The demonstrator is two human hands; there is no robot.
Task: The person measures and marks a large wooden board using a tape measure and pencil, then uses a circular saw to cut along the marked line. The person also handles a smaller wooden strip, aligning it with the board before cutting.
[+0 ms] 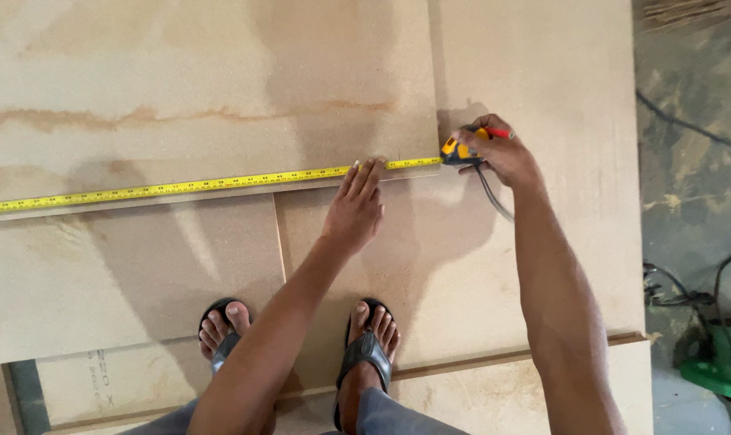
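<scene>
- My left hand [356, 205], fingers flat, presses tape [188, 186] onto board [180, 80].
- My right hand [502, 153], at 3 o'clock, grips tape case [456, 151] and pencil [494, 131].

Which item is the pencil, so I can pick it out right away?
Follow the yellow tape measure along the plywood sheet's edge to its case in the right hand. The pencil pokes out above that case: thin and red, unlike the chunky case.
</scene>
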